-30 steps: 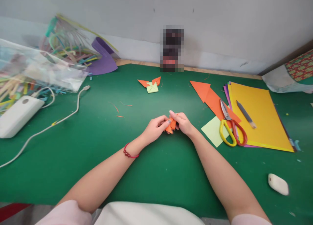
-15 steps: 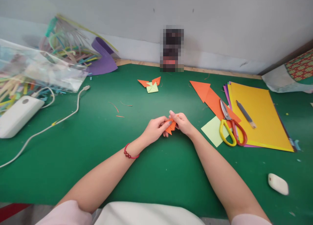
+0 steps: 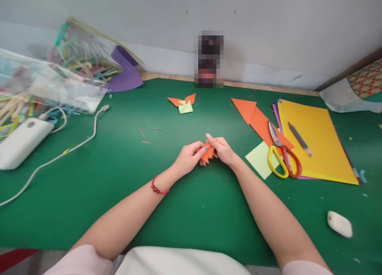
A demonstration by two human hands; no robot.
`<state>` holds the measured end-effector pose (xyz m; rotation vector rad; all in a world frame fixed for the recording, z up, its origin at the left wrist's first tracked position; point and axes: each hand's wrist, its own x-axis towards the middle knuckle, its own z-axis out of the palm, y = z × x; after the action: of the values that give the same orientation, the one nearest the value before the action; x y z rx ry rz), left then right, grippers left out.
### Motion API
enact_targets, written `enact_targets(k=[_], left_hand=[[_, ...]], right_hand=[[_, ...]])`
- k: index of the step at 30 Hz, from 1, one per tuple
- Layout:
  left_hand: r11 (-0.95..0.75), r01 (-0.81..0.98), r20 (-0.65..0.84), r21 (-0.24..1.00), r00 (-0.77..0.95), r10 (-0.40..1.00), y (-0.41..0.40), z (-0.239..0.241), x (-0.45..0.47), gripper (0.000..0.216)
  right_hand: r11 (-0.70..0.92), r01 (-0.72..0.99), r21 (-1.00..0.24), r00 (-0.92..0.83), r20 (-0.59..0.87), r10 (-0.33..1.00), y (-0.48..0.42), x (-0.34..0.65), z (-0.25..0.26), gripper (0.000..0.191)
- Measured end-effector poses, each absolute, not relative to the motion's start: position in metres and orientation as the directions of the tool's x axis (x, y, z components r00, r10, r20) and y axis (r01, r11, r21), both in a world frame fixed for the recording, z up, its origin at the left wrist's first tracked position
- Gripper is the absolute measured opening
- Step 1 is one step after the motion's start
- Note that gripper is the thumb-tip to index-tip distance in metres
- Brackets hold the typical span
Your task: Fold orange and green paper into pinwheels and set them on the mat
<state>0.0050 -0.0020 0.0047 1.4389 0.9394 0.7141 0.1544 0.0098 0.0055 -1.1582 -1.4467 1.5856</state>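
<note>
A small folded piece of orange paper point(image 3: 208, 155) is held between my two hands above the middle of the green table. My left hand point(image 3: 190, 157) pinches it from the left, thumb on top. From the right, my right hand point(image 3: 223, 150) grips its other side, with the thumb raised along the upper edge. Fingers hide part of the folds. Farther back lies a folded light-green paper square point(image 3: 186, 107) with two orange pointed pieces at its upper corners.
Scissors point(image 3: 277, 141) rest on orange paper point(image 3: 261, 125) and a light-green sheet point(image 3: 262, 159) at right. A cutter point(image 3: 299, 139) lies on yellow sheets point(image 3: 322, 147). A white case point(image 3: 339, 224) sits front right. At left are a power bank point(image 3: 25, 143), its cable and bagged colourful strips.
Both hands stay in place on the orange paper. Only a very slight shift of the fingers and the paper shows.
</note>
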Motion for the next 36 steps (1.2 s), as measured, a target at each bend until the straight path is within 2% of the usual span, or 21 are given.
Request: enact_targets(k=[4,9,16,24,36], left_hand=[[0.039,0.139,-0.102,0.99,0.485,0.868,-0.0022,0.003,0.0047,0.031],[0.009,0.14,-0.074,0.99,0.464,0.883,-0.0035,0.0012,0.0045,0.024],[-0.07,0.177,-0.011,0.982,0.417,0.909,-0.0049,0.0052,0.0048,0.022],[-0.084,0.195,-0.003,0.977,0.407,0.913,-0.0042,0.0043,0.0045,0.024],[-0.075,0.178,-0.009,0.981,0.431,0.902,-0.0039,0.0051,0.0048,0.021]], right_hand=[[-0.148,0.077,-0.986,-0.372,-0.166,0.913,0.0097,0.1546,0.0062,0.06],[-0.132,0.076,-0.988,-0.471,-0.152,0.869,0.0089,0.1553,0.0104,0.051],[-0.139,0.045,-0.989,-0.376,-0.145,0.915,0.0098,0.1551,0.0064,0.052],[-0.142,0.021,-0.99,-0.401,-0.138,0.905,0.0091,0.1555,0.0088,0.049],[-0.145,0.084,-0.986,-0.376,-0.166,0.912,0.0095,0.1532,0.0102,0.061]])
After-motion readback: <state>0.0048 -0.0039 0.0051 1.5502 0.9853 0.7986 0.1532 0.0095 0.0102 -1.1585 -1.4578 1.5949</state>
